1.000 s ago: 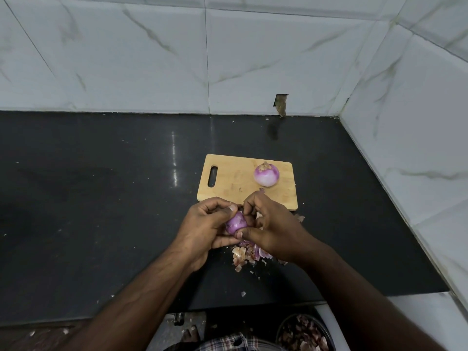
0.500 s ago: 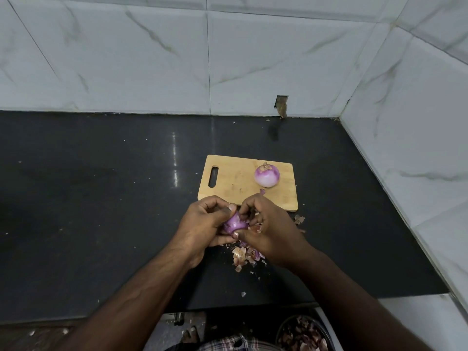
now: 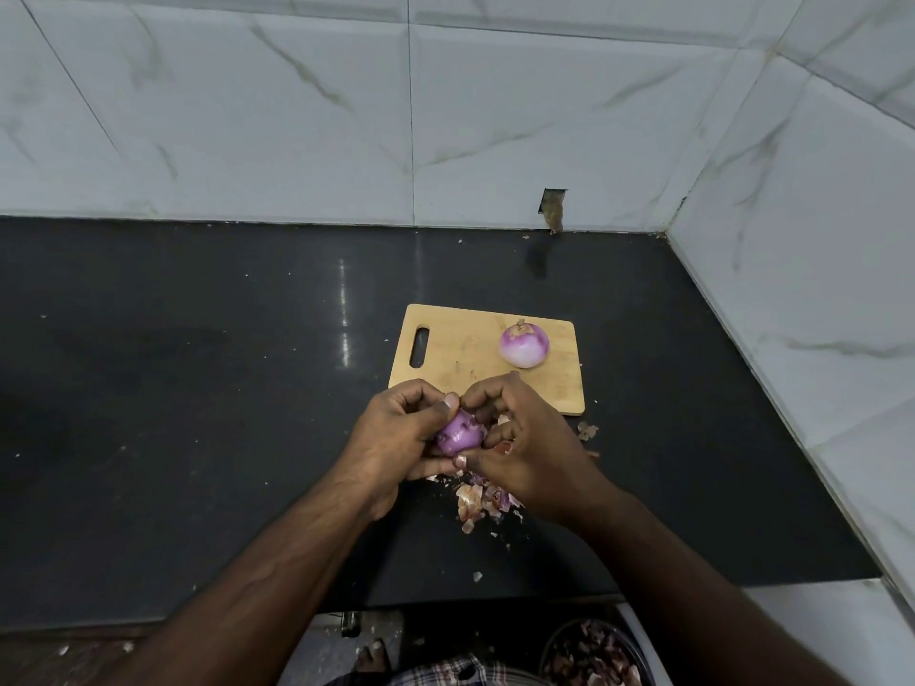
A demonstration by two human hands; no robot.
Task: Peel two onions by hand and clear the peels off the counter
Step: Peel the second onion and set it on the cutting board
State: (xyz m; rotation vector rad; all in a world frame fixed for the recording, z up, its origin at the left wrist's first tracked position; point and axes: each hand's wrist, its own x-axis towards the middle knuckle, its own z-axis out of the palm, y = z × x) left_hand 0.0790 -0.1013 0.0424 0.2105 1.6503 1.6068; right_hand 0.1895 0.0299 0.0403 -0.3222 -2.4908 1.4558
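A small purple onion (image 3: 459,434) sits between both hands above the black counter (image 3: 198,413). My left hand (image 3: 396,438) grips it from the left, thumb on top. My right hand (image 3: 525,448) holds it from the right, fingers curled over its far side with bits of skin against the palm. A pile of loose peels (image 3: 482,500) lies on the counter under the hands. A second, peeled onion (image 3: 524,345) rests on the wooden cutting board (image 3: 455,354) just behind.
White tiled walls close the counter at the back and the right. A few peel scraps (image 3: 587,430) lie by the board's near right corner. Below the counter edge stands a bowl (image 3: 591,653) holding onion peels.
The onion has turned a little in my hands and my right fingers have shifted over its far side. Both hands stay in the same place above the peel pile.
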